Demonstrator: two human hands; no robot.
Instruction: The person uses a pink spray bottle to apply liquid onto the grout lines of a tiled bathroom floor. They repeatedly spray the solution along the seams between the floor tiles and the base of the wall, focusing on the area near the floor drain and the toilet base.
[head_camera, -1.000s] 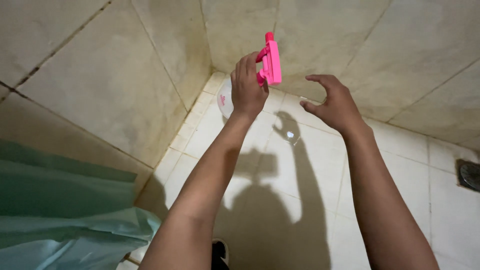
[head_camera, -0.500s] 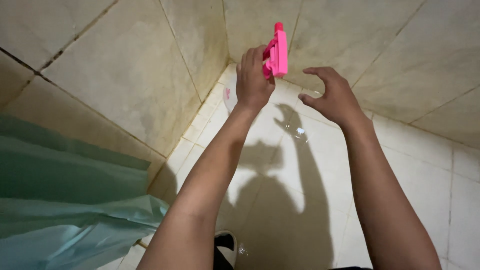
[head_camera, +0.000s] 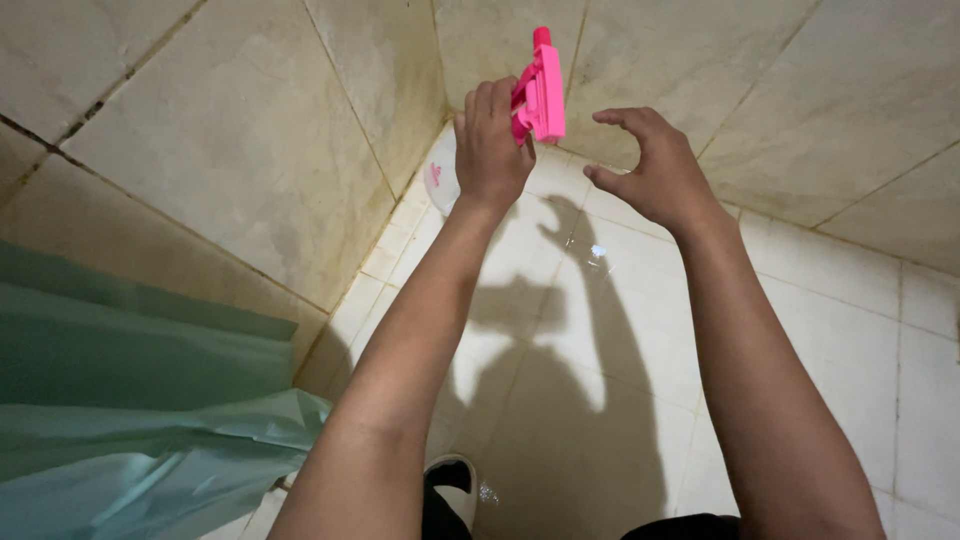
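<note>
My left hand (head_camera: 492, 145) grips a spray bottle with a pink trigger head (head_camera: 540, 90) and a clear body (head_camera: 440, 170) that shows just behind the wrist. The bottle is held up in front of the corner where two beige tiled walls meet. My right hand (head_camera: 650, 170) hovers just to the right of the pink head, fingers curled and apart, holding nothing and not touching the bottle.
Beige wall tiles (head_camera: 250, 140) with dark grout rise on the left and behind. White floor tiles (head_camera: 800, 320) lie below with the shadow of my arms. A green plastic curtain (head_camera: 130, 410) hangs at lower left. A white shoe tip (head_camera: 452, 485) shows at the bottom.
Both hands and the spray bottle have risen slightly toward the wall corner. The view has shifted a little, and the right hand stays curled beside the pink head.
</note>
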